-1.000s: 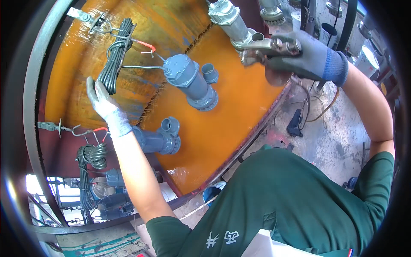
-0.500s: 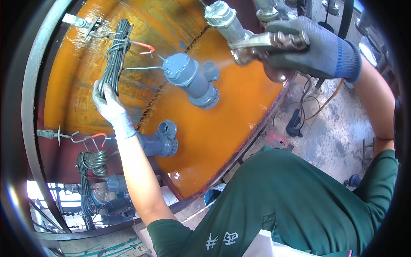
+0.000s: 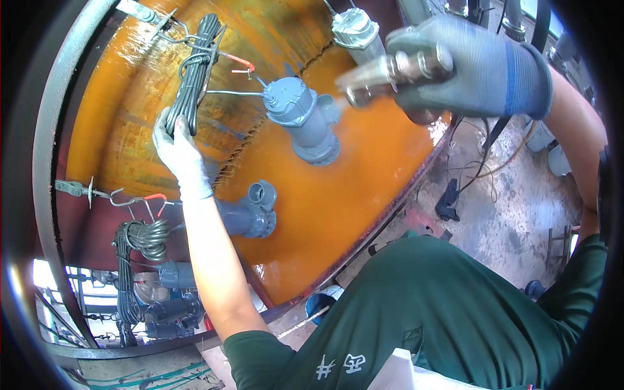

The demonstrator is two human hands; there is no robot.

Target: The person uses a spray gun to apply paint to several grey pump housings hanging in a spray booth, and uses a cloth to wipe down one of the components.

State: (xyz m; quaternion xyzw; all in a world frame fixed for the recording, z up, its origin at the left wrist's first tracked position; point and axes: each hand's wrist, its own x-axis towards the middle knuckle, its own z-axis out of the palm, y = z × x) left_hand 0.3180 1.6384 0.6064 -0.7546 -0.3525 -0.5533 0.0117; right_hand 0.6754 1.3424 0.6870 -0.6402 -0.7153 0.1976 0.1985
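My left hand (image 3: 179, 155), in a pale glove, is closed round the lower end of a coiled dark cable (image 3: 198, 73). The bundle hangs from a wire hook with a red tip (image 3: 242, 63). A thin cable runs from there to a blue-grey motor pump (image 3: 305, 127) with a round side port. My right hand (image 3: 474, 65), in a grey knit glove, grips a metal spray gun (image 3: 396, 75). Its nozzle faces the pump's side port, with faint mist between them; motion blurs the gun's front, and the trigger fingers are partly hidden.
Behind the pump stands an orange, wet-looking booth wall (image 3: 351, 188). Another blue-grey pump (image 3: 247, 214) hangs lower left, beside a second coiled cable (image 3: 144, 240). A paler pump (image 3: 357, 32) hangs behind the gun. A bucket (image 3: 318, 302) stands below; a hose (image 3: 497, 162) crosses the floor at right.
The held cable bundle, its hook and the pump have shifted a little to the right. My right hand and the spray gun have moved slightly; the mist looks fainter.
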